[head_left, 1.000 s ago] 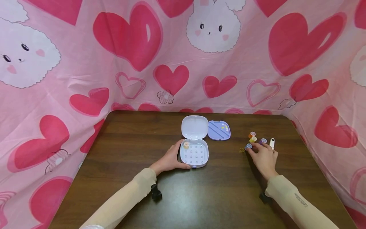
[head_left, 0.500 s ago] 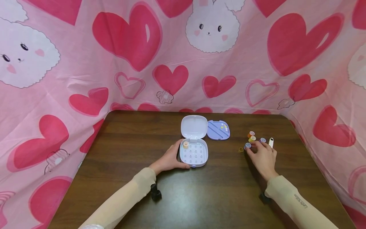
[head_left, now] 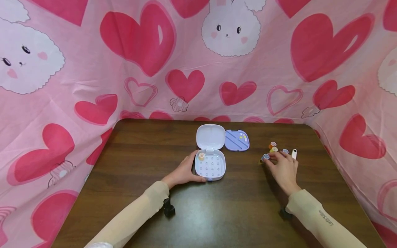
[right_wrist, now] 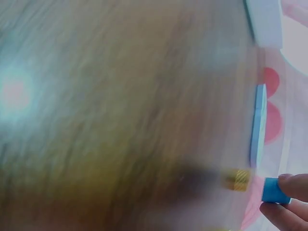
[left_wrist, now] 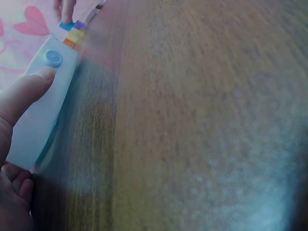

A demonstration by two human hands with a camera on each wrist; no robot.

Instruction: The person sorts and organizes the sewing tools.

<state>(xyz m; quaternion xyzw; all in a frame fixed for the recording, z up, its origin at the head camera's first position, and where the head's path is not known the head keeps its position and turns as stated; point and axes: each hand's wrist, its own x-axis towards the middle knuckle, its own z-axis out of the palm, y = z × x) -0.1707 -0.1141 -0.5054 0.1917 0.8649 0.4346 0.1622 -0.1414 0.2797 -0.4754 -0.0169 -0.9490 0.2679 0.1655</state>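
Observation:
My left hand (head_left: 183, 171) grips the left side of a white sewing box (head_left: 223, 175); its thumb presses the front near a round blue button (left_wrist: 54, 58). The box's lid (head_left: 211, 136) stands open, and a peach thread spool (head_left: 201, 156) sits on a peg in the back left corner. At the right, my right hand (head_left: 283, 171) pinches a blue thread spool (head_left: 265, 156) between thumb and fingers. In the right wrist view the spool (right_wrist: 275, 190) appears raised off the table. Close below it is a gold thimble (right_wrist: 239, 180), partly hidden in the head view.
An orange spool (head_left: 272, 145) and a yellow spool (head_left: 274, 150) stand behind my right hand. A purple spool (head_left: 285, 151) and a white-handled tool (head_left: 294, 153) are beside them. A lilac tray (head_left: 237, 140) with small buttons lies right of the lid.
My right hand has lifted the blue spool and shifted it slightly left, over the thimble. The left hand and the box stay where they were.

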